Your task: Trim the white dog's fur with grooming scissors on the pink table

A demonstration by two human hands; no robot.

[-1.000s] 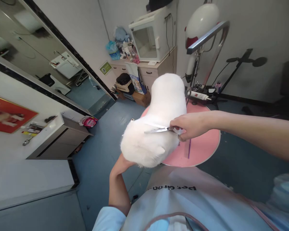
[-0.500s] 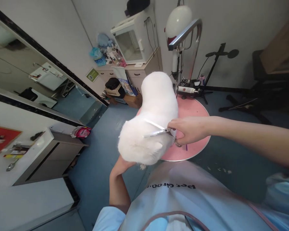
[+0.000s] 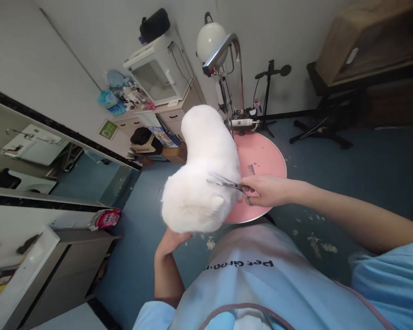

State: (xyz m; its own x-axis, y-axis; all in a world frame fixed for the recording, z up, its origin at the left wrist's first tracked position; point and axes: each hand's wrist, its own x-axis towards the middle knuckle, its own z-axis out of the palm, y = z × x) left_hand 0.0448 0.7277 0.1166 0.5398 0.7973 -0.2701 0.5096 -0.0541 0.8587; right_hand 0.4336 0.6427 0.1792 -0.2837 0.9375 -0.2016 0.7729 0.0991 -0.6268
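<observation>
A fluffy white dog (image 3: 206,146) stands on a round pink grooming table (image 3: 265,156), its head toward me and its back running away. My right hand (image 3: 268,190) grips a pair of scissors (image 3: 229,184) by the finger loops. Their blades lie over the fur behind the dog's ear and are slightly apart. My left hand (image 3: 175,238) is under the dog's head at the chin; its fingers are hidden by the fur, so I cannot see how they are closed. A small purple comb (image 3: 251,169) lies on the table beside the dog.
A metal grooming arm (image 3: 239,64) and a white dryer (image 3: 211,41) rise behind the table. Farther back, a white glass-fronted cabinet (image 3: 154,78) sits on a drawer unit. Tufts of cut fur (image 3: 315,245) lie on the blue floor. A mirror (image 3: 55,151) lines the left wall.
The scissor blades have come closer together and turned flatter over the fur. My view has shifted right, so the dog and table appear farther left. More of the comb shows.
</observation>
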